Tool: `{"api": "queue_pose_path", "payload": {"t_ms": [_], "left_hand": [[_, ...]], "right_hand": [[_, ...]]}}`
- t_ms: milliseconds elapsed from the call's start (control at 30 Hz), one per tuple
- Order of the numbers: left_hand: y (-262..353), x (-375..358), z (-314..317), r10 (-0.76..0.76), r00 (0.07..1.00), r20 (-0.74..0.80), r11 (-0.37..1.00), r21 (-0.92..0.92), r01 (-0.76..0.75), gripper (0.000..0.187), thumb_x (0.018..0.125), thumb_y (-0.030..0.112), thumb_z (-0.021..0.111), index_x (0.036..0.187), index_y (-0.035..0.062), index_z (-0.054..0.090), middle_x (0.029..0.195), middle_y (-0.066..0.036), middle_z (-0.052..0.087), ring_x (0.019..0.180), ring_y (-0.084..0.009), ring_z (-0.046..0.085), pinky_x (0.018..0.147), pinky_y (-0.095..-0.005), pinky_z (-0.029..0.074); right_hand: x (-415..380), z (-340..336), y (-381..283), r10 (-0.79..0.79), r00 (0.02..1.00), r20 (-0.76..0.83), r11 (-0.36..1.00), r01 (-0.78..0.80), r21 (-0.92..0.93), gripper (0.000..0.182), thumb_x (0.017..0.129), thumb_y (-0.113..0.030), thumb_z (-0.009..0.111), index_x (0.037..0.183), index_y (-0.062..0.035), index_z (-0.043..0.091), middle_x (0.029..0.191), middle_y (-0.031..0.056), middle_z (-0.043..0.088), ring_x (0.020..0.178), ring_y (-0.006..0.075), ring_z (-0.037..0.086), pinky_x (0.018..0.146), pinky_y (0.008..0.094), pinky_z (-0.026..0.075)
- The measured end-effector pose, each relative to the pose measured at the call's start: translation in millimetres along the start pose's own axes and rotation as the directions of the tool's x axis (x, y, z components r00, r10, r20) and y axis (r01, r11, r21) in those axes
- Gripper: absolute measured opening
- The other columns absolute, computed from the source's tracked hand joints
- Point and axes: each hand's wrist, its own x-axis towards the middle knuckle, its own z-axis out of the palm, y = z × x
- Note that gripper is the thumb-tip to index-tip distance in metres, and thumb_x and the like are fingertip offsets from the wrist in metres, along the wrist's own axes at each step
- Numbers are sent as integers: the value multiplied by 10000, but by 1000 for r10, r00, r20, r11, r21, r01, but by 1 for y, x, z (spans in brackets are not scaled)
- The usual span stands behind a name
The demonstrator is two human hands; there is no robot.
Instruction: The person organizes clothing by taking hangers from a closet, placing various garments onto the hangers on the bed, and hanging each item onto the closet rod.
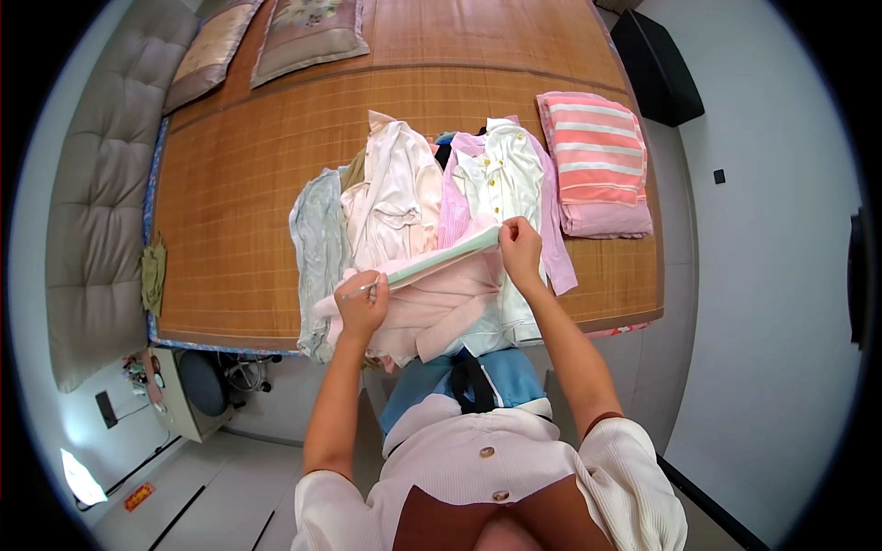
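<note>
A pale pink garment (441,298) with a mint-green band (446,260) along its upper edge is stretched between my two hands, over the pile of clothes. My left hand (362,305) is closed on the band's lower left end, and a thin whitish piece shows at its fingers. At the upper right end, my right hand (520,246) pinches the band. Beneath and beyond lie a cream garment (397,188), a white buttoned jacket (516,174), a pink striped shirt (454,217) and a grey garment (319,230).
A folded coral-and-white striped cloth (599,151) lies right of the clothes on the bed's woven mat (239,202). Pillows (310,41) rest at the far left by the padded headboard (96,184). A dark stool (202,381) stands below left; an olive cloth (153,275) hangs at the bed's left edge.
</note>
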Motion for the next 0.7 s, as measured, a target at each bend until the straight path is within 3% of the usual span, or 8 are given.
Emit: {"api": "queue_pose_path", "payload": {"t_ms": [133,200,233,333,367,500,600,700], "left_hand": [[16,7,-3,157,975,156,956,225,-189,157,870,121,610,758,12,620,694,-150,613,598,-331,585,559,-377,445],[12,5,9,140,989,38,970,198,-145,183,883,139,610,755,9,611,682,-158,596,590,-336,570,554,-382,434],[8,4,14,130,991,-19,976,181,-125,196,889,147,610,753,7,607,676,-161,587,586,-338,563,552,-385,429],[0,3,15,-178,976,-129,976,103,192,216,875,202,631,757,21,634,675,-147,610,618,-365,591,578,-431,465],[-1,4,16,-159,977,-140,983,72,171,223,879,206,628,760,18,634,681,-154,613,623,-369,593,578,-434,464],[7,10,21,-91,984,-155,996,-27,88,225,887,212,623,781,14,640,712,-175,625,649,-377,606,578,-436,459],[22,23,13,-80,992,-96,997,-16,79,207,883,215,631,800,26,648,731,-172,632,659,-377,611,580,-430,460],[23,24,-1,-105,993,-49,994,21,106,192,878,226,642,820,44,655,740,-159,638,663,-373,613,585,-430,462]], "right_hand": [[-7,0,-20,-150,989,5,989,150,14,85,833,-77,606,823,8,601,685,147,594,609,277,578,601,378,469],[-9,1,-35,-198,980,36,979,195,57,95,834,-80,611,811,9,591,677,150,586,602,291,574,600,390,469],[-10,-1,-39,-88,981,172,996,82,43,57,800,-60,618,804,-6,599,797,152,614,725,298,600,645,395,475],[-10,-3,-58,-466,869,168,855,491,-167,49,742,-49,634,775,-26,606,974,152,621,896,318,589,728,408,471],[-10,-4,-63,-524,833,178,820,550,-156,113,699,-64,645,799,-46,594,1066,139,596,1004,327,555,873,446,435],[-13,12,-62,-664,680,309,683,721,-118,203,777,-80,630,929,-43,500,1023,132,588,1001,311,566,1044,521,309],[-34,31,-84,-716,599,358,641,768,-2,223,774,-77,642,942,-52,496,983,120,594,965,301,582,1047,526,307],[-43,30,-107,-686,613,392,682,730,53,346,766,-95,706,1046,-45,508,936,121,599,898,316,582,911,467,397]]}}
